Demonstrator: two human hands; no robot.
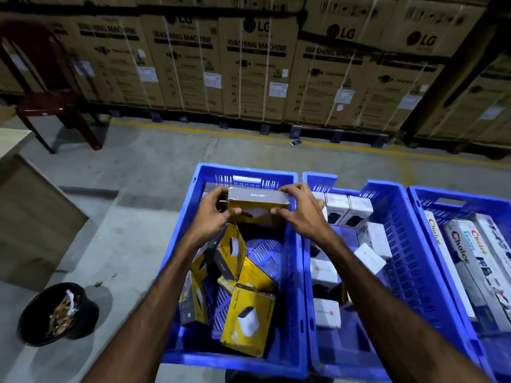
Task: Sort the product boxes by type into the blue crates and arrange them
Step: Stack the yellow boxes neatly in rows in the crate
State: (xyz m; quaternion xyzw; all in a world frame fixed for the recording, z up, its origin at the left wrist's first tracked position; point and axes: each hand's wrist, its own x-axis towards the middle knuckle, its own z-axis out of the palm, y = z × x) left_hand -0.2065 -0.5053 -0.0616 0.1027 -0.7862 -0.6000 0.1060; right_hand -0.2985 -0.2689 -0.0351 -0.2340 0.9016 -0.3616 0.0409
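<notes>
Both forearms reach forward and down over the blue crates on the concrete floor. The left hand [211, 214] and the right hand [300, 210] meet at the far end of the left crate [177, 239], each taking one end of a grey-and-yellow box [258, 201] held level just inside the far wall.

Below the wrists, more yellow boxes [249, 319] lie jumbled in that crate, some tilted, some flat. The middle crate [398, 244] holds white boxes [348, 208], a few upright in a row at the far end and others loose. The right crate [414, 205] carries long boxes [467, 261] lying side by side. A black bin [36, 313] with scraps sits on the floor to the left, near a desk [16, 139] and a dark red chair [52, 100]. Big cardboard cartons [257, 67] line the far wall.

The left fingers [221, 193] curl round the box's left end, thumb on the near face. The right fingers [293, 189] wrap over its right end, thumb pressing the front.
</notes>
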